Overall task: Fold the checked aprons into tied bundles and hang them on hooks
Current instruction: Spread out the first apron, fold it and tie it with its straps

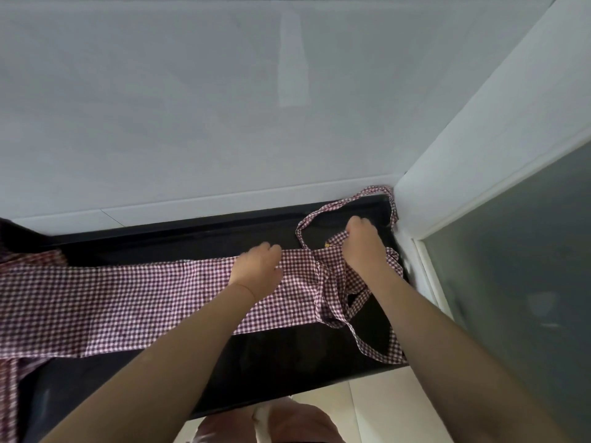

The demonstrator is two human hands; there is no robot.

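A checked apron (pixel 134 298), red-and-white gingham, lies folded into a long band across the black counter (pixel 281 362), running from the left edge of the view toward the right, where it ends near the corner formed by the pale far wall (pixel 224 107) and a white frame (pixel 447 161) on the right. Its straps (pixel 342 302) spill out at the right end: one loop arches toward the far corner and up against the wall, and others trail loosely toward the near edge of the counter.

The left hand (pixel 259 266) rests on the band near its right end, knuckles up and fingers curled down onto the cloth at its far edge; it looks to be pinching the fabric there, though the fingertips are hidden beneath the hand. The right hand (pixel 363 239) is farther right and a little farther away, its grip clenched around a gathered bit of the apron's top where the straps meet, lifting that cloth slightly off the counter.

At the far left, more checked cloth (pixel 28 260) lies bunched on the counter, and a strip of it hangs over the near edge. A dark glass panel (pixel 518 282) fills the right side. Pale floor tiles (pixel 367 407) show below the near counter edge.
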